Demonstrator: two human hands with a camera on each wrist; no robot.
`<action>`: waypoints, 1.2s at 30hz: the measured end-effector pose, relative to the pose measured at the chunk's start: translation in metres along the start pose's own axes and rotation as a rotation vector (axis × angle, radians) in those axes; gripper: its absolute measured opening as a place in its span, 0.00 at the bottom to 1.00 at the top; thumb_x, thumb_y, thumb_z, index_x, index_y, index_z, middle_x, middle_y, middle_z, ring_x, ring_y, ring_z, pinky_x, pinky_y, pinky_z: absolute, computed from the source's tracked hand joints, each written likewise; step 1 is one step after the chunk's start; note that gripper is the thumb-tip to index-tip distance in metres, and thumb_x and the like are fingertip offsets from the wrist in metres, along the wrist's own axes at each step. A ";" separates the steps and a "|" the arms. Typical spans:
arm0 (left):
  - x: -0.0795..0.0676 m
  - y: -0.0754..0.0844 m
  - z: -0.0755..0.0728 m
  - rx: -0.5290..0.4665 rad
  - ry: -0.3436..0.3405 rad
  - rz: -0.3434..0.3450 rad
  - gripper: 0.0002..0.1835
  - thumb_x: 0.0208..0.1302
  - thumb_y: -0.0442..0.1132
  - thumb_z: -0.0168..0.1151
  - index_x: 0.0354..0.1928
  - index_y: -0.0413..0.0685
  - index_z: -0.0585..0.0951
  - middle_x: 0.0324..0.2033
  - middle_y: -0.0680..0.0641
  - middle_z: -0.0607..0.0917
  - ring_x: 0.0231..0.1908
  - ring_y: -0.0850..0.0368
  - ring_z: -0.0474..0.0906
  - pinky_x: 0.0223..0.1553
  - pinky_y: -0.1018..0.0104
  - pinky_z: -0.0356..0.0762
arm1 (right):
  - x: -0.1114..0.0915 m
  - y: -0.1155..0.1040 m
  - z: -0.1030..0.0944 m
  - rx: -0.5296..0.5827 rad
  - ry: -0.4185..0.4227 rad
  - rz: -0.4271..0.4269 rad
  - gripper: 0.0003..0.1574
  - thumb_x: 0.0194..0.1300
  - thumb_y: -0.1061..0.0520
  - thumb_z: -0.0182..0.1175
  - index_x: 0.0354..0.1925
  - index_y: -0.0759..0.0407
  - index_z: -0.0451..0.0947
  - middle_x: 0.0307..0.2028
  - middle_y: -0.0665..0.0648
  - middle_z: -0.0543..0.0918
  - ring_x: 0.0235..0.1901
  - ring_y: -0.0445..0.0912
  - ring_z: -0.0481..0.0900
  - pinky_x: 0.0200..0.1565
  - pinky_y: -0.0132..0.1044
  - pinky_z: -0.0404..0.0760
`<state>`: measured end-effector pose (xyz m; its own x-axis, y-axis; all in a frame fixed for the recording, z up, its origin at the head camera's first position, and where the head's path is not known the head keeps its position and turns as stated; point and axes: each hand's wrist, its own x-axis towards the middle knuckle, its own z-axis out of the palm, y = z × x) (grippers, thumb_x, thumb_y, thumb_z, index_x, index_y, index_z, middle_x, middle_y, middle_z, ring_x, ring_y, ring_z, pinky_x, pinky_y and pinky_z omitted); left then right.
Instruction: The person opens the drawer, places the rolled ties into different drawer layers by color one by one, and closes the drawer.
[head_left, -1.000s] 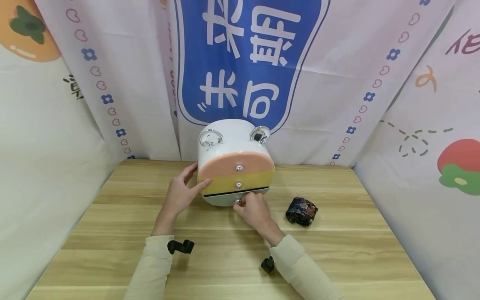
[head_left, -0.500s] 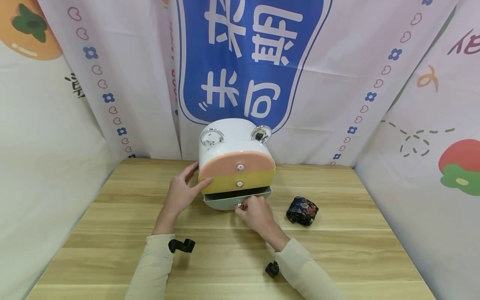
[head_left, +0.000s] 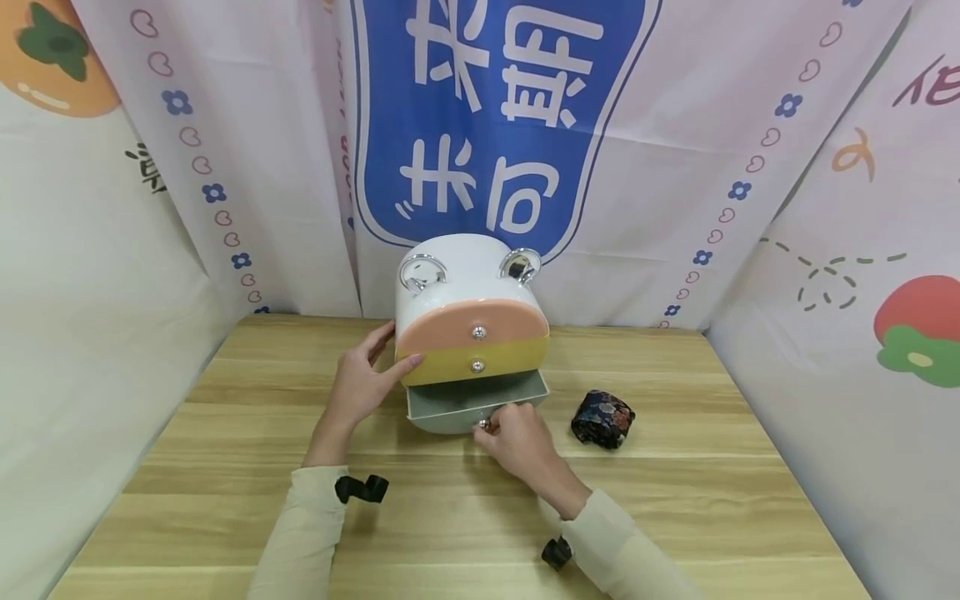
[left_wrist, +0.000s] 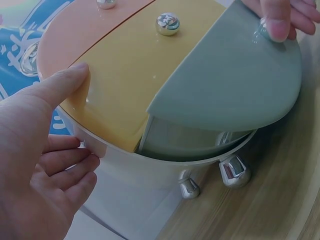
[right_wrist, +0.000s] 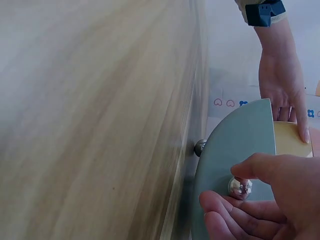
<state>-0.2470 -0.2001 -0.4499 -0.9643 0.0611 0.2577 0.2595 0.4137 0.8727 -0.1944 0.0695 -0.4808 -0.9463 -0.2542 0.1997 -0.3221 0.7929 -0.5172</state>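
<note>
A small white drawer cabinet [head_left: 465, 262] with a pink top drawer [head_left: 442, 325] and a yellow middle drawer [head_left: 442, 365] stands near the table's back. Its pale green bottom drawer [head_left: 442, 422] is pulled partway out, and the part of its inside that shows holds nothing. Thumb and fingers of my right hand [head_left: 517, 437] pinch the silver knob [right_wrist: 240, 188] of that drawer. At the cabinet's left side is my left hand [head_left: 356, 392]. Its extended thumb [left_wrist: 70, 82] presses on the yellow front while the other fingers rest along the white side wall.
A rolled dark floral cloth strip [head_left: 603, 419], perhaps a necktie, lies on the wooden table [head_left: 225, 433] to the right of the cabinet. Two round silver-rimmed pieces stick up from the cabinet's top. A printed curtain [head_left: 637, 208] hangs close behind.
The green drawer has slid out toward me, from a narrow gap to partway open, along with my right hand on its knob. My left hand and the cabinet stay in place.
</note>
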 end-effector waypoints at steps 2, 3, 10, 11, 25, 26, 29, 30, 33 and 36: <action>0.000 0.000 0.000 -0.001 -0.001 0.004 0.46 0.65 0.61 0.73 0.80 0.52 0.67 0.78 0.45 0.70 0.79 0.40 0.64 0.81 0.42 0.64 | -0.003 0.000 -0.001 -0.003 -0.006 -0.003 0.32 0.66 0.50 0.72 0.08 0.49 0.72 0.09 0.42 0.74 0.11 0.31 0.60 0.14 0.25 0.58; 0.001 0.000 -0.001 -0.003 -0.002 0.005 0.46 0.65 0.60 0.73 0.80 0.52 0.67 0.78 0.45 0.70 0.79 0.40 0.63 0.81 0.42 0.64 | -0.004 0.000 -0.002 -0.003 -0.009 -0.004 0.31 0.66 0.50 0.72 0.09 0.49 0.73 0.09 0.42 0.74 0.11 0.31 0.60 0.14 0.25 0.58; 0.001 0.000 -0.001 -0.009 0.000 0.010 0.46 0.65 0.60 0.74 0.80 0.51 0.67 0.78 0.45 0.70 0.79 0.40 0.63 0.81 0.42 0.63 | -0.013 -0.001 -0.004 0.008 -0.019 -0.002 0.25 0.66 0.50 0.72 0.13 0.51 0.80 0.12 0.43 0.79 0.11 0.31 0.63 0.14 0.25 0.63; 0.001 0.000 -0.001 -0.008 0.000 0.010 0.46 0.65 0.60 0.73 0.80 0.51 0.67 0.78 0.45 0.70 0.79 0.40 0.63 0.81 0.42 0.63 | -0.014 -0.002 -0.004 0.012 -0.018 -0.006 0.24 0.66 0.51 0.72 0.14 0.51 0.81 0.12 0.44 0.80 0.12 0.31 0.64 0.14 0.25 0.63; 0.002 -0.002 -0.002 -0.002 0.000 0.018 0.45 0.65 0.60 0.74 0.79 0.52 0.68 0.78 0.46 0.71 0.79 0.40 0.65 0.81 0.42 0.64 | -0.028 -0.006 -0.006 0.005 -0.018 -0.007 0.20 0.65 0.52 0.73 0.17 0.53 0.86 0.16 0.47 0.85 0.13 0.30 0.69 0.15 0.25 0.69; 0.002 -0.002 -0.001 -0.002 0.000 0.018 0.45 0.65 0.60 0.74 0.79 0.53 0.68 0.78 0.46 0.71 0.79 0.40 0.65 0.81 0.42 0.64 | -0.029 -0.006 -0.006 0.006 -0.021 -0.008 0.19 0.65 0.52 0.73 0.18 0.54 0.86 0.17 0.47 0.86 0.14 0.30 0.70 0.15 0.25 0.70; 0.002 -0.002 -0.001 -0.003 0.001 0.016 0.45 0.65 0.60 0.74 0.79 0.53 0.68 0.78 0.46 0.71 0.79 0.40 0.65 0.81 0.41 0.64 | -0.032 -0.007 -0.005 0.009 -0.029 -0.006 0.18 0.66 0.52 0.73 0.20 0.54 0.88 0.18 0.47 0.87 0.15 0.30 0.72 0.16 0.24 0.72; 0.002 -0.002 -0.001 -0.003 0.001 0.016 0.45 0.65 0.60 0.74 0.79 0.53 0.68 0.78 0.46 0.71 0.79 0.40 0.65 0.81 0.41 0.64 | -0.032 -0.007 -0.005 0.007 -0.029 -0.007 0.18 0.66 0.52 0.73 0.20 0.54 0.88 0.18 0.47 0.87 0.15 0.30 0.72 0.16 0.24 0.72; 0.001 -0.001 -0.001 -0.004 0.000 0.014 0.45 0.65 0.60 0.74 0.79 0.53 0.68 0.78 0.46 0.71 0.79 0.40 0.65 0.80 0.41 0.64 | -0.034 -0.008 -0.005 0.002 -0.028 -0.008 0.17 0.66 0.52 0.73 0.20 0.54 0.88 0.18 0.48 0.87 0.15 0.30 0.72 0.17 0.24 0.72; 0.001 -0.001 -0.001 -0.003 -0.001 0.009 0.46 0.65 0.61 0.74 0.79 0.52 0.68 0.78 0.45 0.71 0.79 0.40 0.65 0.80 0.41 0.65 | -0.036 -0.008 -0.006 0.000 -0.031 -0.005 0.16 0.65 0.52 0.74 0.21 0.54 0.89 0.19 0.48 0.88 0.15 0.29 0.72 0.17 0.24 0.72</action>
<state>-0.2480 -0.2014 -0.4504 -0.9620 0.0657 0.2650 0.2682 0.4104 0.8716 -0.1572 0.0754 -0.4786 -0.9450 -0.2754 0.1763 -0.3270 0.7916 -0.5162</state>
